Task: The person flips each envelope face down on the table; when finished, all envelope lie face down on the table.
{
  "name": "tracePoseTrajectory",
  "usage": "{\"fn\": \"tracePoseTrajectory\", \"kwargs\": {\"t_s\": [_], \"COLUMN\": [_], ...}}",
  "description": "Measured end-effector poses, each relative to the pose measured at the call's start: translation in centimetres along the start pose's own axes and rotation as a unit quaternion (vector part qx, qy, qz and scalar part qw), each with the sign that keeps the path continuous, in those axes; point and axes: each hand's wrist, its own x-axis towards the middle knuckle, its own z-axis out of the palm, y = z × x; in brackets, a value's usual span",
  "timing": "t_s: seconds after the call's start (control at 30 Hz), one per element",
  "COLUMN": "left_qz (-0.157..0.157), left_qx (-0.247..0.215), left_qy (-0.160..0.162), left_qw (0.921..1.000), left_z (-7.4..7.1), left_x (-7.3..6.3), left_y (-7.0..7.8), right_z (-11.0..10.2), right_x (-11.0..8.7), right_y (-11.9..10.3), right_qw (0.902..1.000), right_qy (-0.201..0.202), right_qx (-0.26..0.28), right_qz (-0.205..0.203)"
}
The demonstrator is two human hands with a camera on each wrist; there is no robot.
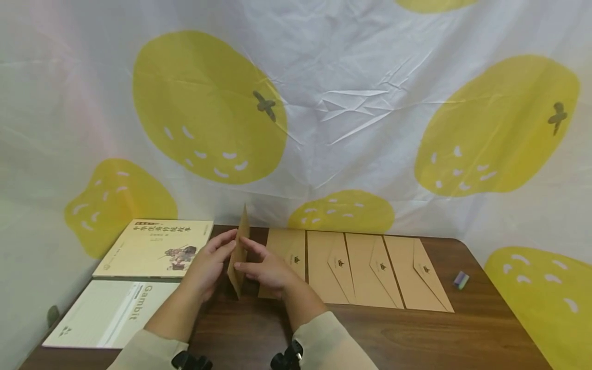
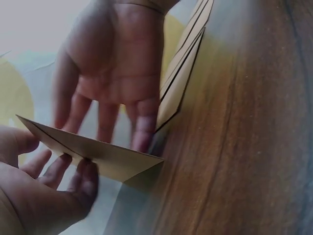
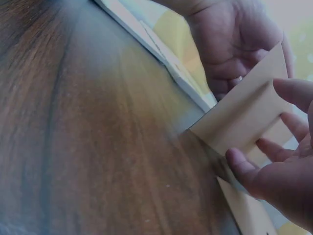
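Note:
A brown kraft-paper envelope (image 1: 239,257) stands on edge, nearly upright, between the two hands above the table. My left hand (image 1: 206,264) holds it from the left, its fingertips against that face in the left wrist view. From the other side my right hand (image 1: 273,267) grips it, with thumb and fingertips on the face toward it in the right wrist view. Part of the left hand (image 3: 234,44) is hidden behind the paper there. Right of the hands, several similar envelopes (image 1: 326,272) lie in a row, each with a small dark crown print; the right forearm partly covers the nearest one.
On the left lie a cream book (image 1: 152,246) with Chinese lettering and a pale notebook (image 1: 111,313) marked "Gambit". A small purple-and-green block (image 1: 461,280) sits at the right on the dark wooden table (image 1: 416,339). A white cloth (image 1: 342,154) with yellow fruit shapes hangs behind.

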Motion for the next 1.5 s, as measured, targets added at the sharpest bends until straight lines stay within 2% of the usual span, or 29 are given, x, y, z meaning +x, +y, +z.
{"fn": "tracePoseTrajectory", "kwargs": {"t_s": [0.1, 0.33, 0.53, 0.67, 0.9, 1.07, 1.17, 1.3, 1.4, 1.5], "left_qz": [0.016, 0.036, 0.026, 0.008, 0.011, 0.009, 0.003, -0.001, 0.01, 0.026], "left_qx": [0.005, 0.017, 0.082, 0.131, 0.174, 0.198, 0.223, 0.264, 0.289, 0.298], "left_qy": [0.014, 0.049, 0.093, 0.102, 0.083, 0.059, 0.047, 0.035, 0.028, 0.036], "left_qw": [0.9998, 0.998, 0.992, 0.986, 0.9811, 0.9783, 0.9737, 0.9638, 0.9567, 0.9535], "left_z": [-0.3, -1.5, -2.5, -3.0, -3.1, -2.8, -2.7, -2.5, -2.1, -1.4], "left_x": [0.0, 0.2, 0.5, 0.7, 0.7, 0.5, 0.5, 0.4, 0.2, 0.1], "left_y": [0.1, 0.1, -0.5, -1.2, -1.8, -1.7, -1.8, -1.7, -1.3, -1.0], "right_z": [0.1, 0.1, -0.2, -0.5, -0.9, -1.1, -1.2, -1.2, -1.2, -1.4], "right_x": [-0.1, -0.1, 0.0, -0.1, -0.4, -0.5, -0.5, -0.4, -0.4, -0.5], "right_y": [0.2, 0.3, 0.3, 0.2, -0.2, -0.4, -0.5, -0.4, -0.5, -0.8], "right_qw": [0.9998, 0.9989, 0.9982, 0.9974, 0.9948, 0.9949, 0.995, 0.9947, 0.9945, 0.9949], "right_qy": [0.003, 0.025, 0.046, 0.057, 0.077, 0.077, 0.075, 0.075, 0.078, 0.08], "right_qx": [-0.005, -0.021, -0.004, 0.011, 0.026, 0.036, 0.041, 0.043, 0.044, 0.041], "right_qz": [0.019, 0.033, 0.037, 0.044, 0.061, 0.054, 0.053, 0.056, 0.055, 0.046]}}
